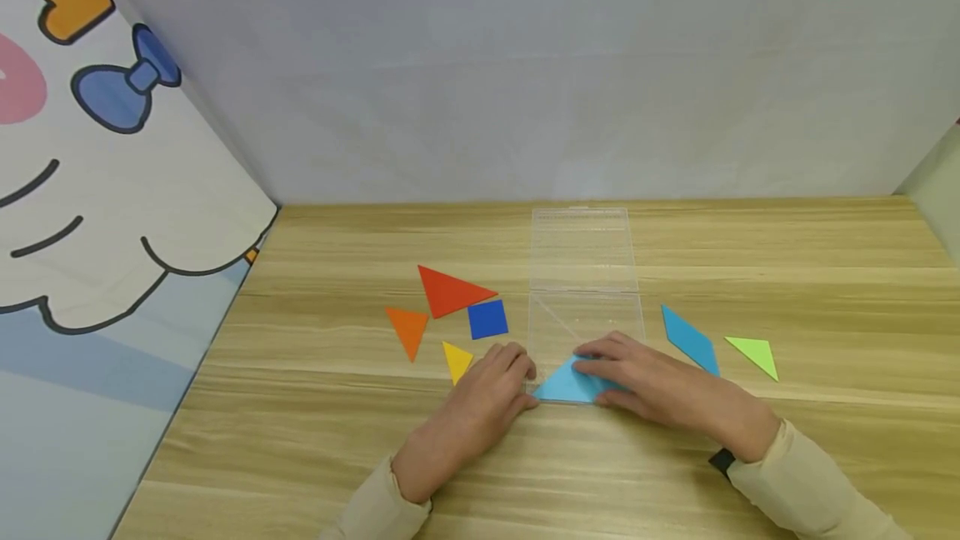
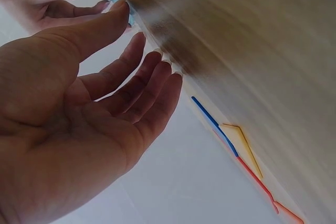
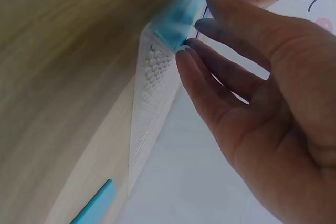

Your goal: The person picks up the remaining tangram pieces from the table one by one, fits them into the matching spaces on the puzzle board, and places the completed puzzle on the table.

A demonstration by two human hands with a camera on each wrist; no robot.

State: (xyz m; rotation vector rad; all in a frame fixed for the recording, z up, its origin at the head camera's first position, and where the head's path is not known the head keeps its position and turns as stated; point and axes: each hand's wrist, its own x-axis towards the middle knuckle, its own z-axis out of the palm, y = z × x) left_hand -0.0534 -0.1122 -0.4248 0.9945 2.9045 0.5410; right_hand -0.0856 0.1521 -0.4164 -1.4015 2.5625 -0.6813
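Note:
A large light blue triangle point(image 1: 568, 382) lies at the near end of a clear hinged plastic case point(image 1: 581, 252). My right hand point(image 1: 652, 377) rests on it, fingertips on its upper part and thumb by the near edge. In the right wrist view those fingers are gently bent beside the blue piece point(image 3: 184, 17) and the case's bumpy surface point(image 3: 152, 93). My left hand point(image 1: 487, 390) is at the case's left edge, its thumb tip close to the triangle's left corner. The left wrist view shows this hand point(image 2: 100, 103) with loosely curved fingers and a bare palm.
Left of the case lie a red triangle point(image 1: 450, 292), an orange triangle point(image 1: 410, 330), a dark blue square point(image 1: 488, 319) and a yellow triangle point(image 1: 456, 359), partly behind my left hand. To the right are a blue parallelogram point(image 1: 690, 340) and a lime green triangle point(image 1: 757, 352). A pale wall point(image 1: 570, 73) borders the wooden table point(image 1: 300, 440).

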